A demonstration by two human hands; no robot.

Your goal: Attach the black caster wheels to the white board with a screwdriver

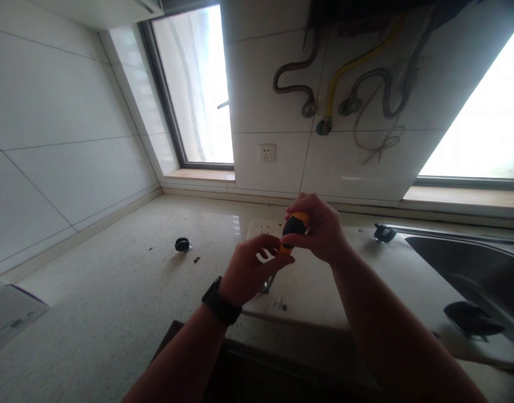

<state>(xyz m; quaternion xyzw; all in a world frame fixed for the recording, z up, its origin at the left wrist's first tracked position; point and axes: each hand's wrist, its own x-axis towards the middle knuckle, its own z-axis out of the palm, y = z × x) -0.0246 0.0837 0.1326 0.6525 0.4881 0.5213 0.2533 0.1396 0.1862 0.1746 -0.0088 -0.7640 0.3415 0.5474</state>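
Tool: orange-and-black, handle-shaped tool [295,225], up in both hands, above the white panel [316,294] on the counter [126,280].
Long axis: slanted. Upper orange end leans away from the person and a bit right; lower orange end points back toward the person and slightly left, into the left fingertips. Black grip in the middle.
Lower tip: mostly behind fingers from here, can't tell its shape.
Right hand [322,226]: fingers curled around the far side of the upper part, thumb laid across the black grip, pointing left. Grasping the tool.
Right arm: comes in from lower right, running up and left, wrist just beyond the panel's near edge.
Left hand [255,262]: pinching the tool's lower end, index finger arched over, thumb reaching in from below. Small gap shows between the curled fingers.
Left arm: comes in from lower left, running up and right. Black watch [222,301] on the wrist.
Hand spacing: left lower and nearer the person, right higher; fingertips meet around the tool.
Left of the hands: black knob [182,244] on the counter, dark crumbs near it.
Right side: dark fitting [384,233] at the panel's far edge, beside the steel sink [471,263].
Wall: socket [267,153], yellow hose [341,67] above.
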